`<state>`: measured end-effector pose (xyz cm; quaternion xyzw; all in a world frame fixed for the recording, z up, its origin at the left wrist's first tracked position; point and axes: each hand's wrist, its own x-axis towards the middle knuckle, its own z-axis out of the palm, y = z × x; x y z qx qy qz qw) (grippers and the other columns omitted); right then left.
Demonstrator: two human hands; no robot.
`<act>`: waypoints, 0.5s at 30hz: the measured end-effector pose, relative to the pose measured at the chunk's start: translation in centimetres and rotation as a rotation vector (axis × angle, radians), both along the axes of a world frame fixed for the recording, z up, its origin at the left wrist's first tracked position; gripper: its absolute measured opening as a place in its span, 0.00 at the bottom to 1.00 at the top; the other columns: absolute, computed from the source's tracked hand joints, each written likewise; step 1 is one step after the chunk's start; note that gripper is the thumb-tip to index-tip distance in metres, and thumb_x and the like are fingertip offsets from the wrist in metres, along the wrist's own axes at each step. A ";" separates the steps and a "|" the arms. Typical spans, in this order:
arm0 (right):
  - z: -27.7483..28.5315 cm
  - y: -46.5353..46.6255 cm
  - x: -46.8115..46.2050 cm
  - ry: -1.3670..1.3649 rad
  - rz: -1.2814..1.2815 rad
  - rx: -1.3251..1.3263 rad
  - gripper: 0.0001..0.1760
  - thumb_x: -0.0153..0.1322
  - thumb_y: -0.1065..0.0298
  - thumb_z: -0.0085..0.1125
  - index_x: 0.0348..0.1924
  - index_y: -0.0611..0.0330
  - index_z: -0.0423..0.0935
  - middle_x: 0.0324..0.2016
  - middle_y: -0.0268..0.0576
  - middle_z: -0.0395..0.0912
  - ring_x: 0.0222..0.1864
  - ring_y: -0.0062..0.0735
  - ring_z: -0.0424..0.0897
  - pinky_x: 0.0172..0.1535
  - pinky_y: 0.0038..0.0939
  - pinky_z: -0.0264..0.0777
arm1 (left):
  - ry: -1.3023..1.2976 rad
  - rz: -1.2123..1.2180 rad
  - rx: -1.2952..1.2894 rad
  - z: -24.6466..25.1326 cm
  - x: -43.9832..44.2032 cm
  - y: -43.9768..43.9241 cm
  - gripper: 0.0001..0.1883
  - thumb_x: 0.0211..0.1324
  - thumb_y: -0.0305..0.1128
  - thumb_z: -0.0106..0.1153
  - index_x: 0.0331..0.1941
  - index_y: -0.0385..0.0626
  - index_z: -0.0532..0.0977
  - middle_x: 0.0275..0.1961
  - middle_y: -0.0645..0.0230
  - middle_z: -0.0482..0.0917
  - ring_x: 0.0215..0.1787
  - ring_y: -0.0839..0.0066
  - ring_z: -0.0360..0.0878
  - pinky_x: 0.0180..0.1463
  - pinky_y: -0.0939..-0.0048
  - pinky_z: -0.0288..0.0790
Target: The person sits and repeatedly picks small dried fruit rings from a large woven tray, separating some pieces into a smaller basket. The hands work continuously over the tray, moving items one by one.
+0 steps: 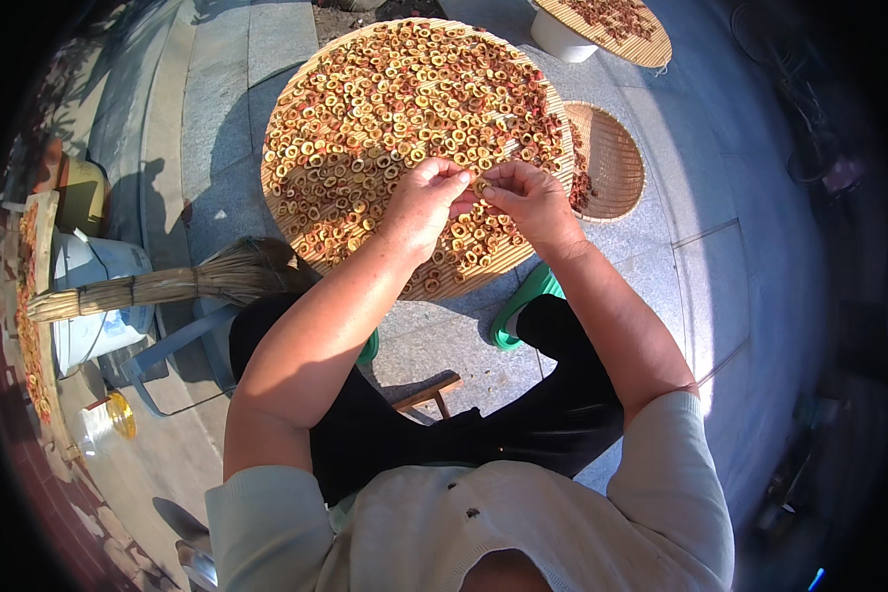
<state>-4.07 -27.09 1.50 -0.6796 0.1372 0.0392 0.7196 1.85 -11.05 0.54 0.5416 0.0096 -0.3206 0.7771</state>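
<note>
My left hand (423, 211) and my right hand (534, 203) meet above the near right part of a large round woven tray (455, 285). Between the fingertips is a small yellowish fruit ring (479, 186), pinched by my right thumb and fingers. My left thumb and forefinger are closed at its edge; the fingers partly hide it. Many drying fruit rings (392, 96), yellowish with red-brown skins, are spread over the tray in roughly one layer. The shadow of my upper body falls across the tray's left part.
Right of the tray sits a shallow woven basket (614, 166) with dark red pieces. Beyond it, another round tray (655, 44) rests on a white bucket (559, 38). A straw broom (148, 288) and a white pail (107, 325) are at left. A wooden stool (429, 392) shows between my legs.
</note>
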 end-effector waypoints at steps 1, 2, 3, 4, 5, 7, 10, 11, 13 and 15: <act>0.1 0.0 -0.5 0.004 -0.019 -0.001 0.11 0.70 0.76 0.60 0.46 0.66 0.75 0.36 0.37 0.80 0.38 0.22 0.79 0.44 0.24 0.77 | 0.005 0.010 -0.023 0.1 -0.1 0.0 0.05 0.65 0.29 0.55 0.41 0.42 0.73 0.40 0.64 0.80 0.41 0.71 0.81 0.48 0.68 0.78; 0.2 0.0 -1.0 0.013 -0.055 0.028 0.11 0.70 0.77 0.60 0.45 0.66 0.75 0.35 0.36 0.80 0.38 0.22 0.79 0.44 0.24 0.77 | 0.033 0.016 -0.046 0.2 -0.1 0.0 0.04 0.66 0.28 0.53 0.41 0.42 0.72 0.40 0.63 0.80 0.41 0.70 0.81 0.48 0.68 0.78; 0.2 0.1 -1.5 0.021 -0.090 0.059 0.11 0.69 0.77 0.60 0.45 0.65 0.75 0.35 0.36 0.79 0.38 0.22 0.79 0.44 0.24 0.76 | 0.013 0.000 -0.037 0.3 0.1 0.1 0.04 0.66 0.28 0.53 0.41 0.42 0.72 0.40 0.63 0.81 0.41 0.70 0.81 0.48 0.68 0.77; 0.1 0.0 -1.9 0.031 -0.125 0.091 0.11 0.69 0.78 0.61 0.45 0.65 0.75 0.34 0.35 0.79 0.37 0.21 0.79 0.44 0.24 0.76 | 0.031 -0.028 -0.042 0.4 0.3 0.2 0.04 0.66 0.28 0.53 0.41 0.43 0.72 0.40 0.63 0.81 0.41 0.71 0.81 0.48 0.69 0.77; 0.0 -0.1 -2.2 0.013 -0.129 0.051 0.11 0.69 0.78 0.61 0.44 0.65 0.75 0.34 0.35 0.79 0.37 0.21 0.79 0.44 0.23 0.76 | 0.048 -0.051 -0.045 0.3 0.5 0.3 0.04 0.66 0.28 0.53 0.41 0.43 0.72 0.39 0.63 0.81 0.41 0.71 0.81 0.48 0.69 0.76; -0.5 -0.1 -2.4 -0.036 -0.125 -0.015 0.11 0.68 0.79 0.61 0.44 0.65 0.75 0.34 0.34 0.79 0.37 0.20 0.78 0.44 0.22 0.76 | 0.058 -0.070 -0.061 0.2 0.3 0.5 0.05 0.65 0.29 0.54 0.42 0.43 0.72 0.38 0.63 0.81 0.40 0.72 0.81 0.46 0.70 0.75; -1.5 -0.7 -2.2 -0.081 -0.125 -0.214 0.11 0.67 0.76 0.64 0.42 0.65 0.77 0.33 0.35 0.81 0.36 0.20 0.79 0.43 0.22 0.75 | 0.048 -0.074 -0.014 -0.1 0.1 0.4 0.06 0.64 0.29 0.54 0.42 0.43 0.72 0.37 0.63 0.81 0.38 0.73 0.81 0.43 0.71 0.75; -1.9 -1.1 -2.2 -0.116 -0.108 -0.269 0.11 0.66 0.76 0.65 0.42 0.65 0.78 0.33 0.36 0.81 0.36 0.20 0.79 0.43 0.23 0.75 | 0.046 -0.066 0.005 -0.2 0.2 0.4 0.06 0.64 0.29 0.54 0.42 0.43 0.72 0.37 0.64 0.81 0.37 0.73 0.81 0.42 0.72 0.74; -2.5 -1.7 -2.0 0.037 -0.092 -0.425 0.12 0.66 0.73 0.65 0.42 0.65 0.79 0.33 0.38 0.82 0.35 0.21 0.79 0.41 0.24 0.75 | 0.040 -0.043 0.091 -0.4 0.6 0.5 0.05 0.64 0.29 0.54 0.41 0.43 0.72 0.37 0.64 0.81 0.36 0.74 0.81 0.41 0.73 0.74; -2.9 -2.0 -1.9 0.107 -0.092 -0.424 0.12 0.66 0.74 0.65 0.42 0.64 0.79 0.32 0.39 0.82 0.35 0.22 0.80 0.41 0.24 0.75 | 0.061 -0.056 0.088 -0.4 0.8 0.5 0.03 0.63 0.28 0.52 0.39 0.43 0.72 0.36 0.65 0.80 0.36 0.74 0.80 0.42 0.72 0.73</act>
